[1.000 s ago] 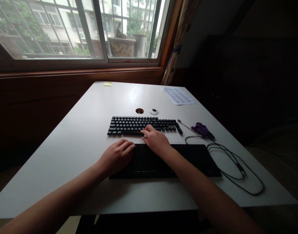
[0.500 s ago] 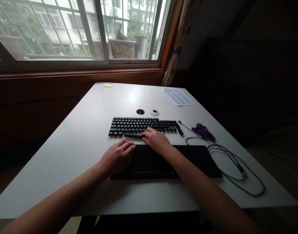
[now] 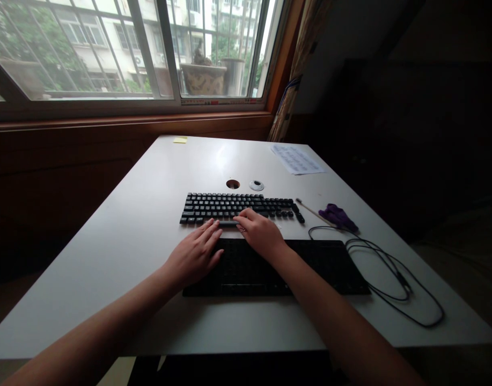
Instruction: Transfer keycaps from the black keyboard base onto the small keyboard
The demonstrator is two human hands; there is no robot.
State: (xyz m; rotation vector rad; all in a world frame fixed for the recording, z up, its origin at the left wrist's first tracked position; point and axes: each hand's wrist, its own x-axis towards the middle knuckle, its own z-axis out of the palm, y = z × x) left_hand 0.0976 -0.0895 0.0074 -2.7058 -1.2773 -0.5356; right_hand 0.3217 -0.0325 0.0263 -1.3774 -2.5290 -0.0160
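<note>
A long black spacebar keycap (image 3: 228, 223) lies just in front of the rows of loose black keycaps (image 3: 217, 205). My right hand (image 3: 262, 230) pinches its right end, and a small thin metallic bit shows by the fingertips. With fingers stretched forward, my left hand (image 3: 195, 251) reaches the keycap's left end; its fingertips cover that end. Below both hands rests the black keyboard base (image 3: 254, 273), its keys removed, partly hidden by my hands and right forearm.
A coiled black cable (image 3: 390, 268) runs off the base's right side. Near it lie a purple cloth (image 3: 337, 216) and a thin brush-like stick (image 3: 312, 210). Further back are a printed sheet (image 3: 298, 160), a yellow note (image 3: 180, 140), a cable hole (image 3: 233, 184) and its round cover (image 3: 256, 185).
My left hand has moved forward from the base's upper left edge to the spacebar keycap, its fingers straightening. My right hand stays at the keycap's right end.
</note>
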